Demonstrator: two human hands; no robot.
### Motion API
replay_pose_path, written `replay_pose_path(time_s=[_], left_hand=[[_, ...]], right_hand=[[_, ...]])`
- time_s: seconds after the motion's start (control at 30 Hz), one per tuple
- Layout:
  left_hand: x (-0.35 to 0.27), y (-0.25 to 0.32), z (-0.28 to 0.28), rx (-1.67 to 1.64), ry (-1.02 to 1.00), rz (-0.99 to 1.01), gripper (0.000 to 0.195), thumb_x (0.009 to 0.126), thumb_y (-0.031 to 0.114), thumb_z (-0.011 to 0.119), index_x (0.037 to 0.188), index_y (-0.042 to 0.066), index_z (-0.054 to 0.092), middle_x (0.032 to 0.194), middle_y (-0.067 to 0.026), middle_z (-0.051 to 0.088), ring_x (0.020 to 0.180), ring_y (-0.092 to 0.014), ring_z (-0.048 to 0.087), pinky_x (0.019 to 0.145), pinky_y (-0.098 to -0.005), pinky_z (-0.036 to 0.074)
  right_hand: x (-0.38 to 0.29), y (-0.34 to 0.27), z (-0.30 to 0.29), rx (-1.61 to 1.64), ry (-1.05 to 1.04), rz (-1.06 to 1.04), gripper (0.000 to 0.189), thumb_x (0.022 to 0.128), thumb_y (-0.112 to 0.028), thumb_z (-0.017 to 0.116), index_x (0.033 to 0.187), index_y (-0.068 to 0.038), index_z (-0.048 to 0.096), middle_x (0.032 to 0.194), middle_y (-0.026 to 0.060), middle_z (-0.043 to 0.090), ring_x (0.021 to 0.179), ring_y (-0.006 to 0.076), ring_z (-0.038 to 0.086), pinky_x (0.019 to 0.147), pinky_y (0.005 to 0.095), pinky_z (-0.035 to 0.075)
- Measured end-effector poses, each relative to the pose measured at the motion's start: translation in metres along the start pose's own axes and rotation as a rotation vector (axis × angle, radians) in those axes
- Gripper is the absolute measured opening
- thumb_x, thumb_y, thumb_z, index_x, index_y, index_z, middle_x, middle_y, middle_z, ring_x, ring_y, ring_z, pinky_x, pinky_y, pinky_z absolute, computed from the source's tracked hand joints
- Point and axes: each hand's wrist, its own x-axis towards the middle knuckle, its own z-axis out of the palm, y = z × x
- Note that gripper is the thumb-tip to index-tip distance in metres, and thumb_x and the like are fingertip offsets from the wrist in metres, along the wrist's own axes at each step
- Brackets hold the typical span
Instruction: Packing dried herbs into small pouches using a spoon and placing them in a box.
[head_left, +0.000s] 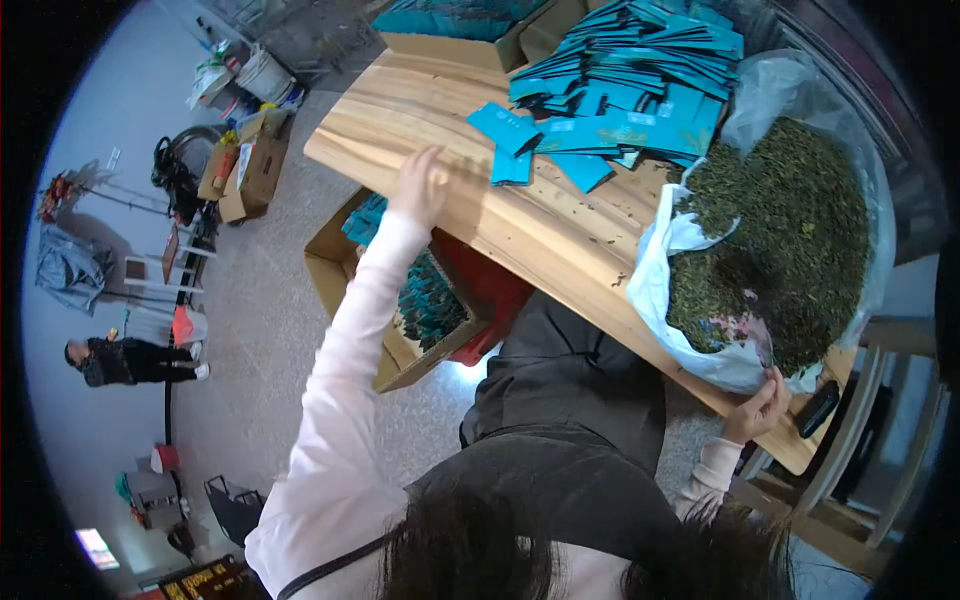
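Observation:
My left hand (421, 187) is over the near edge of the wooden table (375, 97), slightly blurred, its fingers loosely curled with nothing visible in them. Several flat teal packets (506, 127) lie to its right, in front of a large heap of the same packets (637, 67). My right hand (757, 409) is at the near rim of a white plastic bag (652, 270), its fingertips pinched on a thin clear plastic piece (763, 341) whose shape is partly hidden. Dried, chopped green leaves (780, 225) fill the open bag. Something pinkish shows among the leaves near that hand.
A cardboard box (330, 277) of teal packets stands below the table edge, beside something red (480, 277). Another box (450, 49) of packets is at the table's far side. A black object (817, 409) lies by the right corner, near a wooden chair (847, 442). A person (124, 360) stands far left.

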Motion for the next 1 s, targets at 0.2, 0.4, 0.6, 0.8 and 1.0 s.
replay_pose_path(time_s=[0.2, 0.4, 0.6, 0.8, 1.0], left_hand=[[0.097, 0.033, 0.068, 0.266, -0.436, 0.366, 0.049, 0.078, 0.01, 0.05, 0.126, 0.016, 0.039, 0.131, -0.0096, 0.039, 0.119, -0.03, 0.038, 0.096, -0.0426, 0.033], [0.118, 0.03, 0.061, 0.368, -0.736, 0.431, 0.055, 0.069, 0.008, 0.058, 0.121, 0.017, 0.042, 0.133, -0.0048, 0.037, 0.121, -0.029, 0.036, 0.096, -0.0441, 0.033], [0.108, 0.031, 0.043, 0.396, -0.698, 0.622, 0.076, 0.06, 0.01, 0.067, 0.128, 0.018, 0.033, 0.127, -0.0104, 0.039, 0.116, -0.031, 0.04, 0.093, -0.0431, 0.036], [0.114, 0.024, 0.04, 0.411, -0.827, 0.503, 0.074, 0.06, 0.011, 0.069, 0.125, 0.015, 0.036, 0.122, -0.0132, 0.041, 0.111, -0.033, 0.043, 0.09, -0.0415, 0.039], [0.108, 0.027, 0.018, 0.031, -0.592, 0.302, 0.07, 0.063, 0.009, 0.069, 0.124, 0.007, 0.036, 0.118, -0.0149, 0.044, 0.108, -0.034, 0.046, 0.09, -0.0401, 0.04]], right_hand=[[0.01, -0.014, 0.0, -0.093, 0.077, -0.153, 0.016, 0.085, -0.004, 0.047, 0.094, 0.001, 0.06, 0.082, 0.0092, 0.059, 0.08, 0.0218, 0.051, 0.078, 0.0322, 0.037], [0.049, -0.006, -0.018, -0.263, 0.129, -0.168, 0.016, 0.086, -0.007, 0.048, 0.092, 0.0, 0.061, 0.084, 0.0091, 0.061, 0.08, 0.0218, 0.055, 0.077, 0.0307, 0.039], [0.124, -0.001, -0.022, -0.464, 0.244, -0.183, 0.018, 0.086, -0.013, 0.05, 0.089, -0.001, 0.062, 0.078, 0.0143, 0.061, 0.071, 0.0279, 0.058, 0.065, 0.0362, 0.044], [0.148, 0.001, 0.03, -0.376, 0.165, -0.169, 0.019, 0.084, -0.016, 0.051, 0.086, -0.001, 0.063, 0.082, 0.0152, 0.063, 0.075, 0.0297, 0.059, 0.067, 0.0358, 0.046], [0.151, 0.018, 0.051, -0.028, 0.158, 0.106, 0.021, 0.085, -0.016, 0.049, 0.088, 0.0, 0.062, 0.075, 0.0103, 0.063, 0.064, 0.0171, 0.058, 0.06, 0.0278, 0.045]])
